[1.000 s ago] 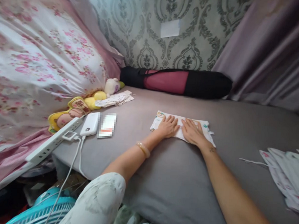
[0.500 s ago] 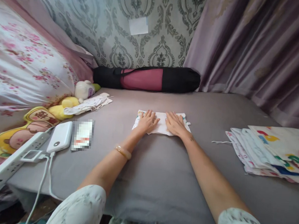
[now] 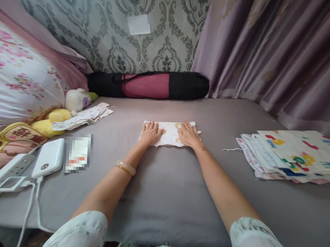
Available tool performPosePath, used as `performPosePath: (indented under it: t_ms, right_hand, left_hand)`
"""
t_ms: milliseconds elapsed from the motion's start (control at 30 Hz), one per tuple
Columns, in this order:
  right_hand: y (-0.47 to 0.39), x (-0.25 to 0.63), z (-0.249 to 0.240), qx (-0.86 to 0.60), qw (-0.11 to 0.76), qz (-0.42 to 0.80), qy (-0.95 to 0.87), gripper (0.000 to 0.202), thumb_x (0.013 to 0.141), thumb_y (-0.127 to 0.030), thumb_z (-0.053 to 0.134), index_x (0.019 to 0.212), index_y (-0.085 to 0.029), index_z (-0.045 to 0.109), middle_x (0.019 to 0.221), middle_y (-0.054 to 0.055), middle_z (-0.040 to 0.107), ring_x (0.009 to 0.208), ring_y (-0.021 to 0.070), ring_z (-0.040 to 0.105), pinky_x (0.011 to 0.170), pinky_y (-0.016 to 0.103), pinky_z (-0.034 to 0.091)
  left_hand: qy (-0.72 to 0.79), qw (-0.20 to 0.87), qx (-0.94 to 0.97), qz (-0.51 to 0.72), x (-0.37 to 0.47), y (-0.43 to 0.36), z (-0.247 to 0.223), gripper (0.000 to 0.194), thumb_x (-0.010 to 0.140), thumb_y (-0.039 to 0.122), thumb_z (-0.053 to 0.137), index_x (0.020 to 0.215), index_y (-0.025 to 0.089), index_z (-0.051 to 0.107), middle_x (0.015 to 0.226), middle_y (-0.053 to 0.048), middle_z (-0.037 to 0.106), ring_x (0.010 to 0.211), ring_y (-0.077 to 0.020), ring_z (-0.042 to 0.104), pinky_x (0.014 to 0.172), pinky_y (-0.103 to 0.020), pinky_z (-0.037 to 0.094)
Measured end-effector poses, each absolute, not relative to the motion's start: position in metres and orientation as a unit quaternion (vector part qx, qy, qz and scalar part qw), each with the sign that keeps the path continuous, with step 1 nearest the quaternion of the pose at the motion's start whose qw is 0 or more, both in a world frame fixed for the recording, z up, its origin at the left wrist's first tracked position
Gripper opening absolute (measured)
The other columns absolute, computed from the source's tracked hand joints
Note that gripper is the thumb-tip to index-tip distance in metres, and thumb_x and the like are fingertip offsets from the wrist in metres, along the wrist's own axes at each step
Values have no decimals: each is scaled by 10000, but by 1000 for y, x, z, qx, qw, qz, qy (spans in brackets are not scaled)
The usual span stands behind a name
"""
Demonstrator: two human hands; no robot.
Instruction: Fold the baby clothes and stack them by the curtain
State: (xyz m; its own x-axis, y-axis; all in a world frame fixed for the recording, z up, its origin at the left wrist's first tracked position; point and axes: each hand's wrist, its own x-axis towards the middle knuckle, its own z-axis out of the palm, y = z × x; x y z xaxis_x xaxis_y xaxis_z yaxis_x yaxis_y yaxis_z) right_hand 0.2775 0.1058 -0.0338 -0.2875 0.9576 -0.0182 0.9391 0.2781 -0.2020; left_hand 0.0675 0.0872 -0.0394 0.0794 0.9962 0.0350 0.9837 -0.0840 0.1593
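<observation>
A white printed cloth, folded into a flat rectangle, lies on the grey-covered bed surface in front of me. My left hand rests flat on its left end, fingers stretched out. Flat on the right end lies my right hand, also with fingers extended. Yellowish-brown prints show on the cloth between the hands, and a small white tag sticks out at its right edge. Neither hand grips anything.
To the right sits a stack of folded printed cloths. On the left are a white power bank, a power strip with cables, plush toys and more cloth. A black and red long bag lies along the wall.
The cloth's upper face, plain white between my hands before, now shows yellowish-brown prints. Both hands still lie flat on its ends. The view has turned slightly right.
</observation>
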Motion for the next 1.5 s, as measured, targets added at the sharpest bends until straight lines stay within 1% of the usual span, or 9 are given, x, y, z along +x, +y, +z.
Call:
performPosePath:
  t_ms: [267,467,600,733,833,1033,1233,1333,1500]
  right_hand:
    - [113,299,-36,-666,70,90,-737,662,992,-419,150,1500,-11,268,1590,194,205,1472,289,160,1182,516,104]
    - [114,304,-40,-669,78,112,-731,658,991,-435,149,1507,-45,274,1588,197,211,1461,304,197,1168,546,130]
    - [101,288,-27,-632,97,51,-767,628,1001,-431,138,1496,-93,326,1584,171,245,1470,283,177,1178,539,65]
    - [80,258,-18,-512,77,47,-854,592,1005,-424,163,1519,-169,310,1609,96,206,1486,243,124,1191,491,42]
    - [71,243,-21,-481,44,70,-873,590,1005,-435,179,1526,-187,303,1613,84,197,1485,254,126,1189,491,49]
    - [71,243,-26,-487,35,79,-869,584,1005,-424,176,1526,-194,304,1609,92,212,1482,262,139,1188,495,55]
    - [75,235,-12,-498,-1,124,-858,588,1001,-426,201,1513,-165,330,1605,133,207,1480,304,132,1174,545,67]
    - [79,217,-9,-511,32,122,-850,581,1006,-411,188,1494,-146,359,1598,140,226,1481,282,136,1176,542,55]
    - [80,186,-24,-524,83,111,-841,599,1008,-440,198,1518,-144,304,1602,134,213,1482,271,127,1166,559,60]
  left_hand:
    - [711,51,695,95,42,83,-41,593,980,487,226,1442,150,382,1565,-165,303,1465,-296,222,1167,-530,150]
    - [712,99,684,123,37,83,-50,609,972,520,232,1443,165,383,1582,-159,266,1470,-319,201,1153,-563,161]
    - [712,105,672,174,35,84,-50,536,956,497,333,1380,201,474,1557,-117,341,1456,-296,252,1164,-534,182]
    - [710,100,639,279,25,86,-56,462,925,402,450,1304,166,568,1455,-119,494,1395,-238,384,1150,-387,304]
    - [692,102,637,324,18,87,-62,432,897,331,479,1266,147,606,1397,-116,553,1348,-208,451,1139,-330,332]
    - [671,101,655,332,16,83,-62,403,857,261,491,1229,199,636,1371,-69,584,1324,-197,481,1143,-343,344]
    - [676,115,642,344,15,85,-64,392,855,233,478,1207,175,640,1371,-75,583,1320,-189,483,1129,-318,350]
    - [662,122,634,381,13,87,-68,359,855,200,474,1160,174,662,1334,-75,611,1259,-186,537,1090,-310,390]
    - [638,141,612,446,12,88,-69,314,832,142,478,1050,180,701,1168,-74,697,1071,-191,636,979,-313,467]
